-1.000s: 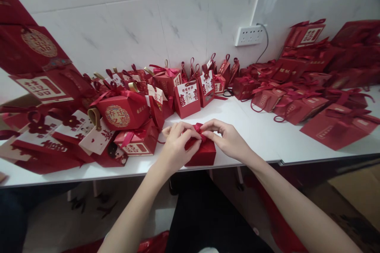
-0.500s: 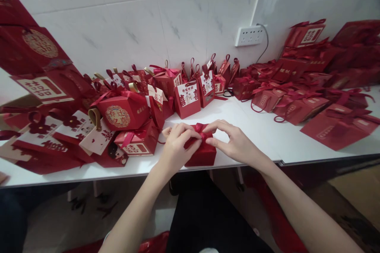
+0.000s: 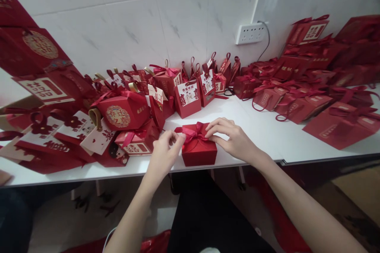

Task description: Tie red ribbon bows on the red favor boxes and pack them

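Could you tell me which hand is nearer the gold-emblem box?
Left: the left hand is right of the gold-emblem box; the right hand is farther right, past the bowed box.

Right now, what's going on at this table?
A person works a small red box at the front edge of a white table. The left hand pinches the left loop of the bow on its lid; the right hand pinches the bow's right side. Red gift boxes crowd the table's left, red bags its right.
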A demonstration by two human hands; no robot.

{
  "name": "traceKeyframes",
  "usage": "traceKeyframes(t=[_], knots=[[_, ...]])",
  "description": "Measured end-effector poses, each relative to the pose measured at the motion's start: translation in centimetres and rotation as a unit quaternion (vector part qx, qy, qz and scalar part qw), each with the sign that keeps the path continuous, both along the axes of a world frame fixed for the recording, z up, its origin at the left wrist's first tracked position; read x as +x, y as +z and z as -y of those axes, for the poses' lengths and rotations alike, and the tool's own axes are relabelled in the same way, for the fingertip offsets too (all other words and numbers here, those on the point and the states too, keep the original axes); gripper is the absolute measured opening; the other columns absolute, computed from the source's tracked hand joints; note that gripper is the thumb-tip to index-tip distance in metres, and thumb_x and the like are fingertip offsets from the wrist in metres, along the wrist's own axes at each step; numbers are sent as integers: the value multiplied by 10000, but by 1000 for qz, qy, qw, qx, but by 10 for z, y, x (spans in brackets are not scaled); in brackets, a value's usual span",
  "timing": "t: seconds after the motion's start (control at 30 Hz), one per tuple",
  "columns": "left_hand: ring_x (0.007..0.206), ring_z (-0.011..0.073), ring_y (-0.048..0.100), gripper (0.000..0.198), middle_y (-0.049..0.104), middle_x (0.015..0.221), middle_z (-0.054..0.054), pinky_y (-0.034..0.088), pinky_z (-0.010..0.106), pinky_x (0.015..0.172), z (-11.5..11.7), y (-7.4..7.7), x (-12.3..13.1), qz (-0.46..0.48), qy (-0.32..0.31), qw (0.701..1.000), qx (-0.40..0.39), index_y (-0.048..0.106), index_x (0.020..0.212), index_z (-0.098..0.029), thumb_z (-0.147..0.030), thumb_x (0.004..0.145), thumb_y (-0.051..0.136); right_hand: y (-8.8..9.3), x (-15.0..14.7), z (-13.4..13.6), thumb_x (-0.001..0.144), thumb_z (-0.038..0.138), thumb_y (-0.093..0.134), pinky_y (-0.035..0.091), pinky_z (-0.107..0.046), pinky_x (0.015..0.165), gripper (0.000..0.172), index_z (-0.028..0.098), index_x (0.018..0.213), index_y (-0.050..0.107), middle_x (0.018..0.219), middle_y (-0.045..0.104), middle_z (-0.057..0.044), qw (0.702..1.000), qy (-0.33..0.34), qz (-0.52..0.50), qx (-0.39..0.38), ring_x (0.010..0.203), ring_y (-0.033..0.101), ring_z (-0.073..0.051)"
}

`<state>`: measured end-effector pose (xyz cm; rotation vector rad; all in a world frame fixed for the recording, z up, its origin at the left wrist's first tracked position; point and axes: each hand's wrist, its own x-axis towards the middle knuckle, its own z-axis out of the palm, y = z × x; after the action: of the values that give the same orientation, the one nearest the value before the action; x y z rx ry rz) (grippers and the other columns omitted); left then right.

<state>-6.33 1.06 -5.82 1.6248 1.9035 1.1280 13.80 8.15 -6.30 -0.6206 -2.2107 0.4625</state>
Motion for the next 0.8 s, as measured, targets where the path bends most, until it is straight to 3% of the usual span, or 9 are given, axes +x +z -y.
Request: traceKeyframes(t=[0.17,0.37,0.63,0.8], knots=[[578,104,389,312,428,605,-42,309,232,555,-2,-7,-2,127,-77,989,-17,458,631,-188,-441,797,533,-2,1,-4,838,80,556,453,-356,831,164,202,790,653,904,621,-50,999,36,-22,-23,904,592,-187],[622,98,394,298,439,662,-34,320,216,586,-4,-24,-8,279,-127,952,-21,473,678,-183,-436,791,584,-3,10,-8,843,121,561,499,-323,829,155,207,771,667,952,597,-52,995,52,-32,-81,909,608,-165],[620,84,351,315,402,670,-40,293,198,581,-9,-39,-15,311,-163,936,-11,467,684,-172,-431,797,606,-5,17,-13,792,251,629,572,-301,762,98,222,733,701,993,575,-61,969,72,-65,-227,1026,596,-193],[612,80,351,306,407,671,-41,302,196,586,-12,-46,-16,341,-176,924,2,471,668,-166,-403,817,595,-9,16,-18,751,240,669,564,-302,761,73,224,695,713,940,554,-51,955,93,-82,-270,1109,575,-228]])
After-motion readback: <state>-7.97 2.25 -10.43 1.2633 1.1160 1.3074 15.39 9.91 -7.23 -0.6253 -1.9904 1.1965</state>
